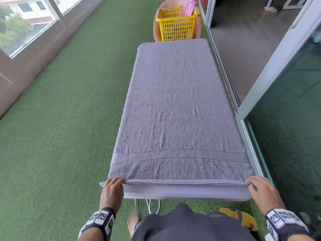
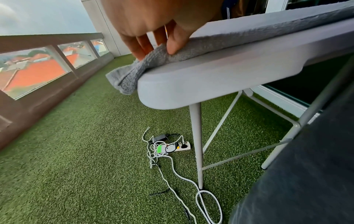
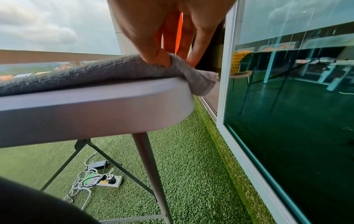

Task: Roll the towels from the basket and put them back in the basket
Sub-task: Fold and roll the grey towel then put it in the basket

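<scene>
A grey towel (image 1: 175, 108) lies spread flat over the whole top of a white folding table (image 1: 184, 191). My left hand (image 1: 113, 186) pinches the towel's near left corner (image 2: 134, 71), thumb on top and fingers under the cloth. My right hand (image 1: 257, 186) pinches the near right corner (image 3: 193, 75) the same way. Both corners hang slightly past the table's edge. A yellow basket (image 1: 177, 23) stands beyond the table's far end on a round pink stool, with a pink towel (image 1: 188, 7) draped over its rim.
Green artificial turf (image 1: 69, 119) covers the floor. A glass railing (image 1: 26, 32) runs along the left, sliding glass doors (image 1: 286, 119) close on the right. Under the table lie a power strip (image 2: 176, 147) and tangled cables. A yellow sandal (image 1: 241, 220) sits by my feet.
</scene>
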`<state>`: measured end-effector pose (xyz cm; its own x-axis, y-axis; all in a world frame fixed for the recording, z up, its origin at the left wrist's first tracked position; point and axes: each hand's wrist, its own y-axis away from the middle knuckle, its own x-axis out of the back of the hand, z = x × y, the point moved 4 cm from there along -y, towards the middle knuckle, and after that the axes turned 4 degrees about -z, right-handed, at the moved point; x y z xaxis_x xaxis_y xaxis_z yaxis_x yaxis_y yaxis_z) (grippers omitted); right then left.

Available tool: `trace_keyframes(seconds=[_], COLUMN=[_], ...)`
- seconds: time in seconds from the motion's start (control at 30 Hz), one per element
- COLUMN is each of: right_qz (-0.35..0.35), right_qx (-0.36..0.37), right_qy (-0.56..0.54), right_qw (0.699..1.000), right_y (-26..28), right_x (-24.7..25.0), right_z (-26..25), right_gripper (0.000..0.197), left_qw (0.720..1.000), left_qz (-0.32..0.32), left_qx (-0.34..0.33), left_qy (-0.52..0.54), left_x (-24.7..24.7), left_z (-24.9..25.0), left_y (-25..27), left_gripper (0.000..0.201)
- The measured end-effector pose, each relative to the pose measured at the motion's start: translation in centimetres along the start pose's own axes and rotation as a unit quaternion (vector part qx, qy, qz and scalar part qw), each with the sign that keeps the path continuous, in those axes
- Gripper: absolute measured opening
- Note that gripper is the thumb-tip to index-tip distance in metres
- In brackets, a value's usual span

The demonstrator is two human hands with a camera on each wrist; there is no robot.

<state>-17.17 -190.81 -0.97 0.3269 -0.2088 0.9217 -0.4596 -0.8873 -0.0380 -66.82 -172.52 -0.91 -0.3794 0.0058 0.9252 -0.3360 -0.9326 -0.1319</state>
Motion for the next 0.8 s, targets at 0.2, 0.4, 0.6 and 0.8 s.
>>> trace_keyframes(seconds=[0.2, 0.4, 0.6, 0.8], right_qz=[-0.045, -0.023, -0.035, -0.005], right_qx=[-0.015, -0.015, -0.001, -0.024], right_qy=[0.109, 0.043, 0.013, -0.018], right_qw=[0.993, 0.999, 0.999, 1.0], right_y=[-0.6, -0.1, 1.5, -0.5], right_x=[-0.2, -1.1, -2.9, -2.3], right_z=[-0.1, -0.8, -0.7, -0.3], right_gripper=[0.033, 0.029, 0.037, 0.038], left_qw=[0.994, 0.998, 0.998, 0.999], left_qz=[-0.063, -0.023, 0.013, 0.02], left_qx=[0.076, 0.054, -0.025, -0.014], left_qy=[-0.053, -0.007, 0.048, 0.029], left_x=[0.1, 0.3, -0.4, -0.4], left_z=[-1.1, 0.6, 1.2, 0.3], left_y=[-1.3, -1.2, -0.3, -2.4], left_gripper=[0.007, 0.047, 0.027, 0.028])
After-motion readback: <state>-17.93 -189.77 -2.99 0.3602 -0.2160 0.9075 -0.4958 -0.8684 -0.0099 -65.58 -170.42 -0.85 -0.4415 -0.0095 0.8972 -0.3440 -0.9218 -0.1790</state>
